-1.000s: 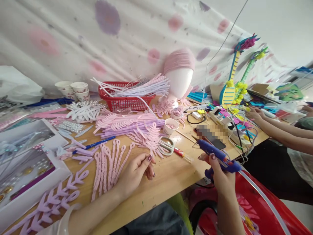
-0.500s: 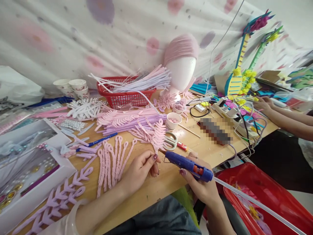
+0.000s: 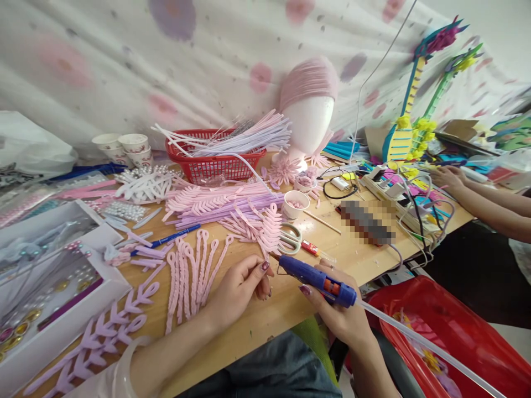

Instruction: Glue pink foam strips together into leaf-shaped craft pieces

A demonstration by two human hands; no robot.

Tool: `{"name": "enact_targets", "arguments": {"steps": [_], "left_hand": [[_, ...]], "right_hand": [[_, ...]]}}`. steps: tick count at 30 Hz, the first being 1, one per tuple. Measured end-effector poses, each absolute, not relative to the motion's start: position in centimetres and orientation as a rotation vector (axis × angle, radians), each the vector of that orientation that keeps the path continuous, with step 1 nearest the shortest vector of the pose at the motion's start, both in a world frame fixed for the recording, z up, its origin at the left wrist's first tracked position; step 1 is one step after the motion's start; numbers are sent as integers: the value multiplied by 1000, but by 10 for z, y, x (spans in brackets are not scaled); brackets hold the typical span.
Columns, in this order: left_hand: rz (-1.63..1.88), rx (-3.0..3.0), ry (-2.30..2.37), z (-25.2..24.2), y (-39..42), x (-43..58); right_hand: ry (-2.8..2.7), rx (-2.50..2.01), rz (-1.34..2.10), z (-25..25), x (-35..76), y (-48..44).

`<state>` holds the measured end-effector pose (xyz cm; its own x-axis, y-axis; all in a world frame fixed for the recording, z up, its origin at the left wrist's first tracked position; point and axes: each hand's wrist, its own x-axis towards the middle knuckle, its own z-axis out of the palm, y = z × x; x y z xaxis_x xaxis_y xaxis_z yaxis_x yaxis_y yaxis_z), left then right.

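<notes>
My right hand (image 3: 338, 312) grips a blue hot glue gun (image 3: 317, 278) with a long clear glue stick trailing out behind it; the nozzle points left, close to my left fingertips. My left hand (image 3: 240, 287) rests on the wooden table (image 3: 290, 301) with fingers curled in a pinch beside a row of pink looped foam strips (image 3: 193, 273); what it pinches is too small to name. Pink leaf-shaped foam pieces (image 3: 265, 226) and scissors (image 3: 290, 239) lie just beyond the nozzle.
A red basket (image 3: 211, 160) of pale strips, a white foam head (image 3: 309, 119) with a pink cap, paper cups (image 3: 122, 146) and white bead trays (image 3: 50, 276) crowd the table. Another person's hands (image 3: 450, 178) work at the right among cables. A red bin (image 3: 452, 331) stands below.
My right hand brought the glue gun from the table's right edge leftward, until its nozzle came close to my left fingers. In the last half second it shifted only slightly.
</notes>
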<state>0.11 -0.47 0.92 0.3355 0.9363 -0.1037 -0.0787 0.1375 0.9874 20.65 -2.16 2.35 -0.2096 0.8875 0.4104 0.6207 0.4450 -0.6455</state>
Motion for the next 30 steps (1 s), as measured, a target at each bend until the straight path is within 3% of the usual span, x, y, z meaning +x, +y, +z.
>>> {"name": "enact_targets", "arguments": {"steps": [20, 30], "left_hand": [[915, 1174, 954, 10, -5, 1], [993, 1058, 1012, 1, -4, 3]], "right_hand": [[-1929, -1281, 583, 40, 211, -19], [-1561, -1848, 235, 31, 282, 31]]}}
